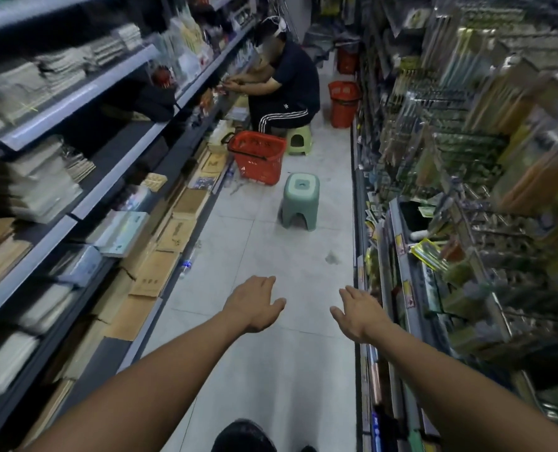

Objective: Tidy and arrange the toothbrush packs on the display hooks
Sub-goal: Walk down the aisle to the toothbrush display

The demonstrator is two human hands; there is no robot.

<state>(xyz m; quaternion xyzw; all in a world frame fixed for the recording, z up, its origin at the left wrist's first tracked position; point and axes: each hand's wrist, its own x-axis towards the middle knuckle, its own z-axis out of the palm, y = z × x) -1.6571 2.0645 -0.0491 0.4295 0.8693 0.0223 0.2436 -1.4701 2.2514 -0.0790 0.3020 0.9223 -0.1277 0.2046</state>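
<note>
Both arms reach forward over the aisle floor [271, 249]. The left hand [254, 305] and right hand [357, 313] are spread, fingers loose, holding nothing and touching nothing. The toothbrush packs [460, 151] hang blurred on the hooks [486, 233] to the right, well apart from either hand. Ahead stand a green stool [300, 200] and a red basket [258, 156]; beyond them a person [284, 89] sits facing the left shelves [75, 177].
</note>
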